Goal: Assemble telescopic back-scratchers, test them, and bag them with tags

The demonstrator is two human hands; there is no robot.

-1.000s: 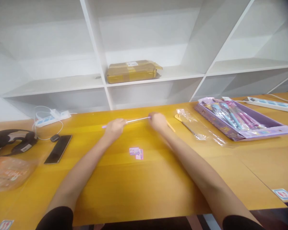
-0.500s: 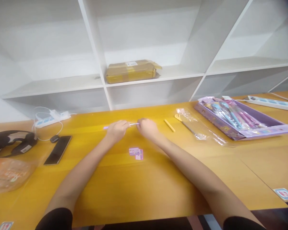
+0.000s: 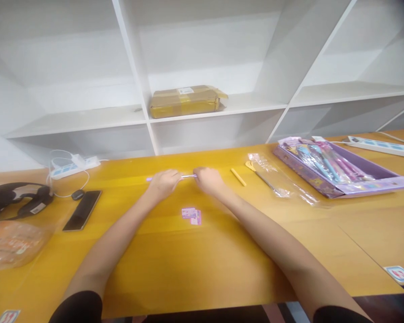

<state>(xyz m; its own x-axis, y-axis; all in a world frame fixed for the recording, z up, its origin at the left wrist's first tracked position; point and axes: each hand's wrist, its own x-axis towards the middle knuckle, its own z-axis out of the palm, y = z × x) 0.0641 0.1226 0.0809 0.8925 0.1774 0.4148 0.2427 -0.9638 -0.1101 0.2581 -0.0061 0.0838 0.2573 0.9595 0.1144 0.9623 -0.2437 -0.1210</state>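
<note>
The left hand (image 3: 165, 183) and right hand (image 3: 208, 180) are both closed around one slim metallic rod (image 3: 187, 176) — its long axis running left to right, a short length bare between the fists. Its lilac end (image 3: 149, 179) pokes out past the left hand. The yellow stick (image 3: 238, 177) lies apart — nearer the right hand.

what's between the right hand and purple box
Between the right hand and purple box, the head view shows a yellow stick, a clear wrapper and yellow-ended rod.
</note>
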